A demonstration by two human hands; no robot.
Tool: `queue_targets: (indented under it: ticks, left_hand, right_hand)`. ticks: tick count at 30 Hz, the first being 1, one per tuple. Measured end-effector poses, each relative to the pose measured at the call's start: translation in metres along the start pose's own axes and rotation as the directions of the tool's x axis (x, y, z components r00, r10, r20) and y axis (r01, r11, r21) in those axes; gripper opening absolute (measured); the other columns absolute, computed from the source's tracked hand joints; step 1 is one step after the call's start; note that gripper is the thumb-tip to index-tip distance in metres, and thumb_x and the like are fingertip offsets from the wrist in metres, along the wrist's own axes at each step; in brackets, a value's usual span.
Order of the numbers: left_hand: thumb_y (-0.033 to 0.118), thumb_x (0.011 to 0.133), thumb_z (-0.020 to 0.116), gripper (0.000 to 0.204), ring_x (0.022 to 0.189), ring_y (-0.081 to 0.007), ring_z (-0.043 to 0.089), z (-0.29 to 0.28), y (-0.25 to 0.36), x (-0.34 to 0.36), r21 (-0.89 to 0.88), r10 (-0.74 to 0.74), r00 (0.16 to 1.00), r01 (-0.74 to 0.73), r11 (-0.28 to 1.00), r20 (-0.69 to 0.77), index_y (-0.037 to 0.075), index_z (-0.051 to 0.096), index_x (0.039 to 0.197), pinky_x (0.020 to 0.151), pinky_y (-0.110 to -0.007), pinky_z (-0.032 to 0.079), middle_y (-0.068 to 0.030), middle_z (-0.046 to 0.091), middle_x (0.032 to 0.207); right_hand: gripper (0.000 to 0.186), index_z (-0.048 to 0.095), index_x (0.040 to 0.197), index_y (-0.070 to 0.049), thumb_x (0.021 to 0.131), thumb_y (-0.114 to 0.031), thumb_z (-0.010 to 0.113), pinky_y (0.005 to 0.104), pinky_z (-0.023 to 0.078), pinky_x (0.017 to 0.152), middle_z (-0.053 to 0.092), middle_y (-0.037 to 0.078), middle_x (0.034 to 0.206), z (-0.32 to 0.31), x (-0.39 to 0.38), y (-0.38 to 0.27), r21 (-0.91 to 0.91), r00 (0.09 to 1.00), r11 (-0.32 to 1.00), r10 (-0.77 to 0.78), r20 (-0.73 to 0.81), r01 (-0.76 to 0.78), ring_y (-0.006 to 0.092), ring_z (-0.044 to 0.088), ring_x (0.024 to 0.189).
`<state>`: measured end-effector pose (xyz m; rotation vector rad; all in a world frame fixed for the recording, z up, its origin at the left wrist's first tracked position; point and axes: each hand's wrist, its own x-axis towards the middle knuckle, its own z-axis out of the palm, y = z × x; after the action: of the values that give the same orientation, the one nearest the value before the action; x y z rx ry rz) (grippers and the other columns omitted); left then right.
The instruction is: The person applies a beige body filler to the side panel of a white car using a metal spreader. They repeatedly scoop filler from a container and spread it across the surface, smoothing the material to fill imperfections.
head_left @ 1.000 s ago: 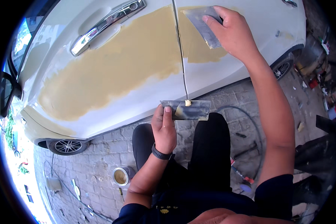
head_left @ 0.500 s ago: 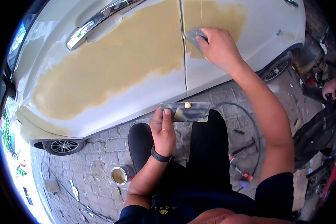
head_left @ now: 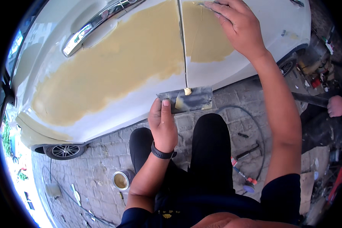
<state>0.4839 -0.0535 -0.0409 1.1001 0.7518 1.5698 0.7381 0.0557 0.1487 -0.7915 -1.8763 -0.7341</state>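
Observation:
My left hand grips a flat grey putty board, thumb on top, level in front of the car's lower edge. A small dab of cream putty sits at the board's far edge. Higher up and to the right, my right hand holds a putty spreader, seen nearly edge-on and mostly covered by the fingers. It is at the upper part of the tan putty patch on the right-hand panel. A larger tan patch covers the white door left of the dark panel gap.
An open can of putty stands on the paving left of my knees. A black hose and a power tool lie on the right. Another person's hand holds a dark bar at far right. A chrome handle juts from the door.
My right hand has moved up and right with the spreader, away from the panel gap. The left hand has lifted the board slightly. The other person's hand and bar have shifted.

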Motion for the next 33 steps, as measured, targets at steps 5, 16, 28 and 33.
queue_targets:
  ticks: [5,16,28,33]
  left_hand:
    - [0.019,0.114,0.05,0.026,0.106,-0.0173,0.065,0.018,0.008,0.033,0.056,0.154,0.985,-0.15,0.987,-0.078,-0.004,0.062,0.119,0.1,-0.039,0.054,-0.0076,0.068,0.115]
    - [0.011,0.109,0.058,0.018,0.07,-0.0101,0.043,0.058,0.006,0.033,0.46,0.256,0.941,-0.331,0.824,0.219,-0.002,0.069,0.112,0.064,-0.026,0.041,-0.003,0.053,0.073]
    - [0.013,0.108,0.058,0.021,0.063,-0.0228,0.041,0.015,-0.02,-0.001,0.599,0.089,0.981,-0.177,0.781,0.173,-0.002,0.058,0.093,0.06,-0.034,0.04,-0.0136,0.049,0.069]
    - [0.013,0.108,0.058,0.019,0.064,-0.0224,0.044,0.014,-0.021,-0.005,0.552,0.057,0.989,-0.123,0.825,0.136,-0.002,0.061,0.097,0.062,-0.034,0.041,-0.013,0.052,0.071]
  right_hand:
    - [0.026,0.069,0.128,0.002,0.105,-0.009,0.063,0.0301,0.053,0.094,0.074,0.006,0.115,-0.022,-0.079,-0.06,0.778,0.719,0.254,0.611,0.331,-0.574,0.0119,0.067,0.106]
    - [0.027,0.068,0.128,0.002,0.104,-0.009,0.067,0.0268,0.05,0.087,0.072,0.001,0.108,0.01,-0.134,-0.078,0.774,0.455,-0.122,0.748,0.483,-0.621,0.008,0.062,0.098]
    - [0.027,0.081,0.11,-0.019,0.087,-0.016,0.067,0.041,0.05,0.096,0.073,0.001,0.111,0.011,0.033,0.031,-0.16,0.885,0.871,-0.456,0.096,0.465,0.0237,0.067,0.104]
    - [0.028,0.08,0.111,-0.02,0.086,-0.017,0.068,0.0399,0.046,0.101,0.072,-0.002,0.114,0.013,0.054,0.053,-0.183,0.74,0.718,-0.661,0.122,0.671,0.0209,0.066,0.11]
